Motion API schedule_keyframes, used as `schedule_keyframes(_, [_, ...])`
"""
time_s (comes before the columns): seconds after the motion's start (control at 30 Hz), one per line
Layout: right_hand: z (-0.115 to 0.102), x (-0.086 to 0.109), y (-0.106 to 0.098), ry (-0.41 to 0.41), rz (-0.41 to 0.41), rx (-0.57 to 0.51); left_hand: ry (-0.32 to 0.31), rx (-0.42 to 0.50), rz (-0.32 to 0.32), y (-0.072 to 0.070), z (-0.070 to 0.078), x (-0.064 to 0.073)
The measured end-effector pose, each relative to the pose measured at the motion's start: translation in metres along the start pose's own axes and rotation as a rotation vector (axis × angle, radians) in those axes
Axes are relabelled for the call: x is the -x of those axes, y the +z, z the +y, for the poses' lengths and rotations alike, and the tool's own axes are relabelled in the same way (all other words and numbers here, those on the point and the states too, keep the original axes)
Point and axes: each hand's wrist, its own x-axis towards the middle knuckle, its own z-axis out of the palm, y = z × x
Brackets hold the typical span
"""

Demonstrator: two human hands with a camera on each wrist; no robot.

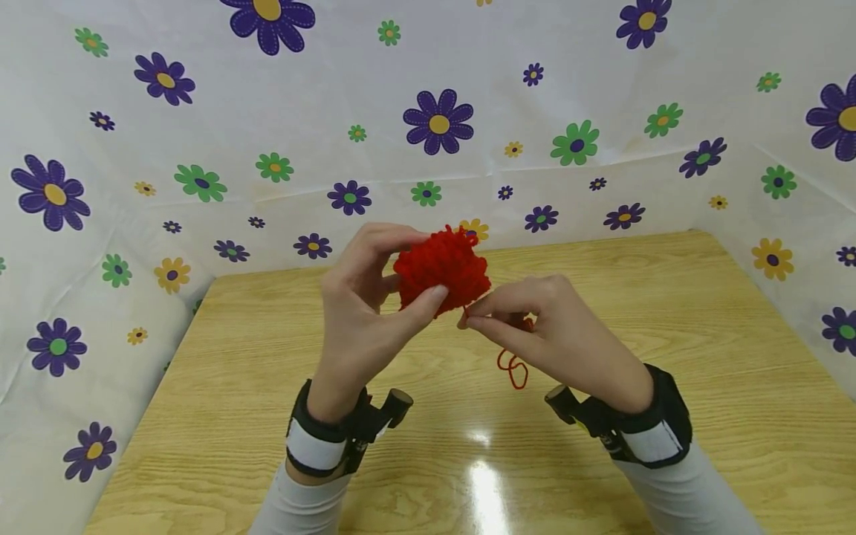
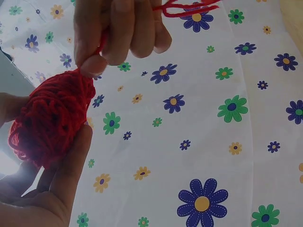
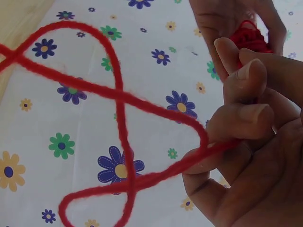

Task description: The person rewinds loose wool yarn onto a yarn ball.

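Note:
My left hand (image 1: 364, 301) grips a bunched red piece of chunky yarn work (image 1: 444, 271), thumb in front and fingers behind, held up over the table. In the left wrist view the yarn piece (image 2: 52, 118) looks rounded, with looped strands over its surface. Close at its lower right edge, my right hand (image 1: 545, 323) pinches a red yarn strand (image 1: 466, 312) between thumb and index finger. A loose loop of yarn (image 1: 516, 371) hangs below that hand. The right wrist view shows the yarn tail (image 3: 118, 94) crossing itself in wide loops, leading into the curled fingers.
Beneath the hands lies a wood-grain table (image 1: 241, 416). A white cloth with printed flowers (image 1: 301, 119) stands behind it and along both sides. Each wrist wears a black strap (image 1: 321, 438) with a small camera mount.

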Motion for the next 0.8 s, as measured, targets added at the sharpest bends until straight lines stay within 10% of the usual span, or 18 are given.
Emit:
schedule_keyframes(0.37, [-0.0025,0.0015,-0.0018,-0.036,0.010,0.014,0.067,-0.205,-0.009,0.0038,-0.0050,-0.0007])
schedule_keyframes(0.8, [0.0010,0.0061,-0.0052,-0.029,0.127,-0.068,0.086,-0.346,-0.251,0.0070,-0.0054,0.0000])
